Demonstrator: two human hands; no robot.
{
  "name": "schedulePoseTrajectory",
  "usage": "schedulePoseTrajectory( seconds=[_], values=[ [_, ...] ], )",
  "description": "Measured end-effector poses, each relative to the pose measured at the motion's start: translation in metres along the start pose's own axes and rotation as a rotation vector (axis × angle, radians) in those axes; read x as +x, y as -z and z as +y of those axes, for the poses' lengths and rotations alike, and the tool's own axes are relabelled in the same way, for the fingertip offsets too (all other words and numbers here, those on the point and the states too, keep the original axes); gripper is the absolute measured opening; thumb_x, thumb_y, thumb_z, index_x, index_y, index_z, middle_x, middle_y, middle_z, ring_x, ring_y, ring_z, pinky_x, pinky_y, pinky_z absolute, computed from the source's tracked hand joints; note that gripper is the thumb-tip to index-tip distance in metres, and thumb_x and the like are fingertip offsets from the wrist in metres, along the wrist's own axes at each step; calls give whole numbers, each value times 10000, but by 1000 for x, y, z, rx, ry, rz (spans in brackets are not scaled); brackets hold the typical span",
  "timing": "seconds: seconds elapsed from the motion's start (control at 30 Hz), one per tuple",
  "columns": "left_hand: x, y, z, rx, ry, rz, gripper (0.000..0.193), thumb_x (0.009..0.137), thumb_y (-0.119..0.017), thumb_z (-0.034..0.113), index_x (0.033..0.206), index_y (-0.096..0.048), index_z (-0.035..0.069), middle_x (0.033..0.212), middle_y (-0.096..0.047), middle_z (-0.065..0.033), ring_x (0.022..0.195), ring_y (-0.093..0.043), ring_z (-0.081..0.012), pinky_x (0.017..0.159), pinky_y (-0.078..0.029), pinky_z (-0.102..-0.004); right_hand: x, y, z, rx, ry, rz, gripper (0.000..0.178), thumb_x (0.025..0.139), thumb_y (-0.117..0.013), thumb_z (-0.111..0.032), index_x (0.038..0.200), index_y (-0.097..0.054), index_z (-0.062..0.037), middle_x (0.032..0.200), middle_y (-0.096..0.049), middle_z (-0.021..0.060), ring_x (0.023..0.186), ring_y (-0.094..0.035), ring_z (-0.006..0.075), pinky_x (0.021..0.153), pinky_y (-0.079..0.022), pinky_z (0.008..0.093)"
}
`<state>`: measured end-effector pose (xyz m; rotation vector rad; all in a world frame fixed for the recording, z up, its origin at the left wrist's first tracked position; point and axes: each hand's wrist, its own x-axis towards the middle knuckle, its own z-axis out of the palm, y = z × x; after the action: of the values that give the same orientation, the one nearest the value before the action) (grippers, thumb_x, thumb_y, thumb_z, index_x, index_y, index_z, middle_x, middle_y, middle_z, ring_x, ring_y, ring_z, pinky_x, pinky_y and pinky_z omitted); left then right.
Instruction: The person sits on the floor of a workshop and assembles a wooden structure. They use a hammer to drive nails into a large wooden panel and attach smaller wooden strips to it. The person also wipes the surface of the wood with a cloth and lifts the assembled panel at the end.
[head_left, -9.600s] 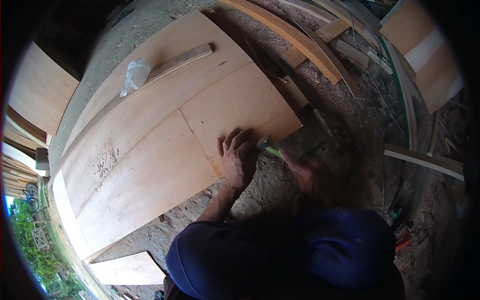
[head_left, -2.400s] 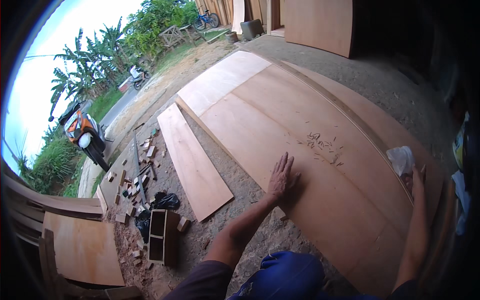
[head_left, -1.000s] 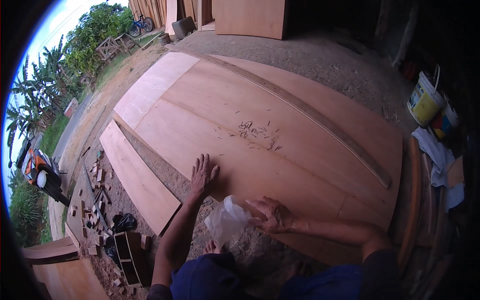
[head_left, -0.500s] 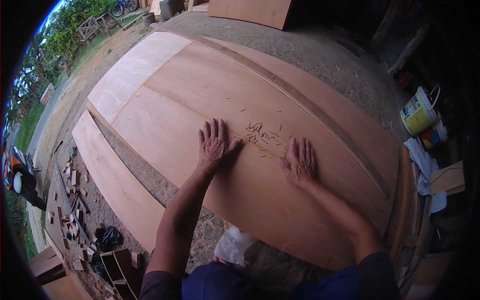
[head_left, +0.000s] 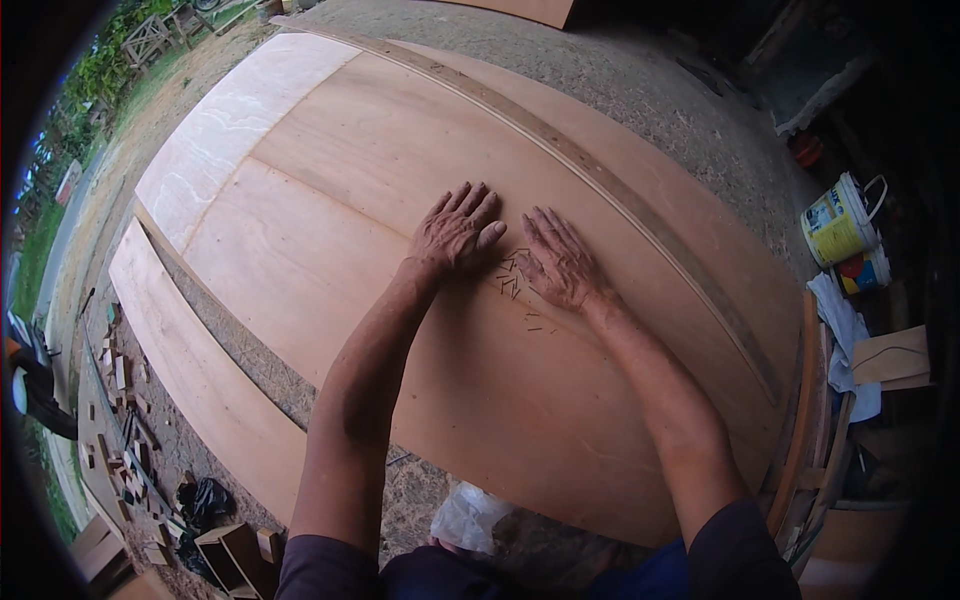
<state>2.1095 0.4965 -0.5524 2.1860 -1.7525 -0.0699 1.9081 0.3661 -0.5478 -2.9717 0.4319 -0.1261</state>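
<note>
Before me lies a large plywood panel with seams and a paler section at its far left end. Small nails lie loose on it between and just below my hands. My left hand rests on the wood to the left of the nails, palm down, with its fingers apart. Opposite it, my right hand lies palm down with fingers stretched out, covering part of the nail pile. A long thin wooden strip runs along the panel beyond both hands.
A narrow plywood piece lies on the ground at left, beside scattered wood offcuts and a black plastic bag. A clear plastic bag is near my body. Paint buckets and a white cloth stand at right.
Both hands have moved farther away and closer together around the nails. The spread nails are now gathered into a smaller patch, partly under my right hand. The view has shifted slightly.
</note>
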Motion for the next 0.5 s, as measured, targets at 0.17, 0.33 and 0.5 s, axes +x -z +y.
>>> schedulePoseTrajectory(
  seconds=[0.17, 0.33, 0.5],
  values=[
    [-44, -5, 60, -194, -88, -18, 759, 1062, -306, 550, 1579, -268, -5, 1627, -301, -221, 1520, -273, -347, 1254, -191, -446, -12, -14, 7, 9, 71, 94, 771, 975, -527, -413, 1582, -264, -17, 1637, -279, 201, 1529, -243, 363, 1253, -209, 485],
    [-89, 6, 112, -741, 234, 155, 707, 1072, -411, 395, 1601, -163, -3, 1599, -345, -236, 1499, -309, -374, 1235, -236, -439, -36, -23, -29, 207, 135, 105, 775, 900, -617, -260, 1573, -304, -39, 1607, -337, 179, 1523, -259, 351, 1256, -225, 474],
    [-118, -2, 91, -465, 303, 534, 635, 1058, -453, 372, 1577, -295, 42, 1593, -351, -249, 1491, -310, -403, 1229, -220, -502, -87, -15, -95, 152, 227, 71, 683, 920, -624, -240, 1532, -394, -44, 1563, -401, 181, 1471, -353, 363, 1220, -279, 499]
  ],
)
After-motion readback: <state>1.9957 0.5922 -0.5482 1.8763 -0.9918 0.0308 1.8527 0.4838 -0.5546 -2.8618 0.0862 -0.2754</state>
